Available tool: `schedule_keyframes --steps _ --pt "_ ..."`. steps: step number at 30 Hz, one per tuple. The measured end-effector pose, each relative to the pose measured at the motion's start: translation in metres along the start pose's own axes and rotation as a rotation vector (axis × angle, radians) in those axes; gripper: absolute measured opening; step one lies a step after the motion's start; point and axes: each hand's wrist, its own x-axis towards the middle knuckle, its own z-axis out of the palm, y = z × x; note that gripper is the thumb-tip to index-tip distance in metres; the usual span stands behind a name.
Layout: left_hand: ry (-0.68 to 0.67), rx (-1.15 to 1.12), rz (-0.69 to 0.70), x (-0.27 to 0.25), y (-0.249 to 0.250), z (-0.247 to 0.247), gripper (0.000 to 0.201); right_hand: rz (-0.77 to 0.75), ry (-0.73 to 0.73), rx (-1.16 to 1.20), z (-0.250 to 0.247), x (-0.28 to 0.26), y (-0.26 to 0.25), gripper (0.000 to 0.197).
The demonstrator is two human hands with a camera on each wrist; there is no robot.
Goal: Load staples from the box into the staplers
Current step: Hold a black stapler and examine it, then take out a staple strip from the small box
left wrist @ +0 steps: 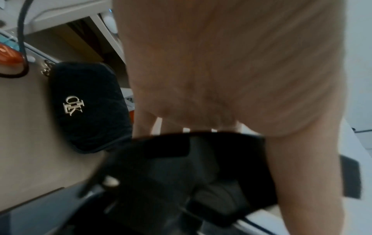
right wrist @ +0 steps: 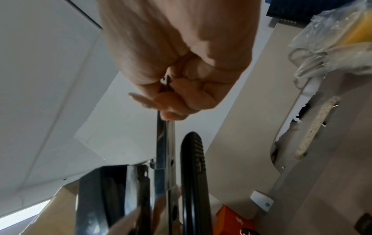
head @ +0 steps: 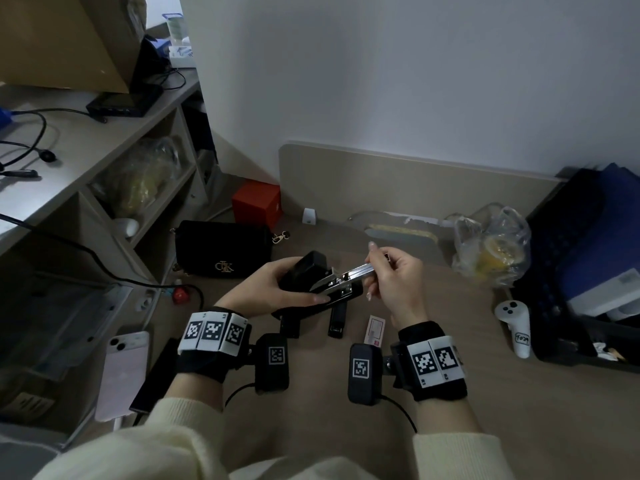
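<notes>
Two hands work one black stapler [head: 313, 277] – my left hand [head: 273, 285] wraps its body. My right hand [head: 398, 275] pinches the metal staple rail [head: 356, 271], above two more staplers [head: 337, 318] mid-bench.

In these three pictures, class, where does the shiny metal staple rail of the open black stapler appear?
Head: centre, shiny metal staple rail between both hands.
Left wrist: not visible.
Right wrist: centre, vertical strip below fingers.
Shared landmark: clear plastic bag, right side in head and right-wrist views.

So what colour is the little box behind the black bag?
The box is red, clearest in the head view.
</notes>
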Motion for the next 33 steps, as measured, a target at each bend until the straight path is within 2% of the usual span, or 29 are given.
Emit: schedule_keyframes --steps 5,8,11,19,21,24,27,33 --pt "0.051 0.151 -0.004 0.008 -0.006 0.011 0.029 0.058 0.007 -0.014 -0.002 -0.002 0.014 0.035" --pt "0.074 0.240 -0.056 0.013 -0.013 0.013 0.031 0.101 -0.010 -0.019 -0.006 0.001 0.022 0.034" --pt "0.105 0.332 -0.078 0.017 -0.017 0.016 0.023 0.155 -0.047 -0.024 -0.008 0.005 0.030 0.034" --pt "0.062 0.622 -0.133 0.025 -0.030 0.012 0.020 0.287 -0.291 -0.241 -0.019 0.017 0.059 0.028" --pt "0.049 0.662 -0.154 0.028 -0.032 0.012 0.019 0.291 -0.283 -0.254 -0.022 0.020 0.064 0.024" --pt "0.022 0.690 -0.190 0.030 -0.038 0.015 0.028 0.287 -0.256 -0.259 -0.027 0.025 0.074 0.019" --pt "-0.032 0.703 -0.227 0.031 -0.043 0.023 0.025 0.295 -0.254 -0.301 -0.033 0.029 0.085 0.013" --pt "-0.155 0.797 -0.316 0.035 -0.060 0.045 0.034 0.349 -0.154 -0.288 -0.047 0.029 0.106 0.009"
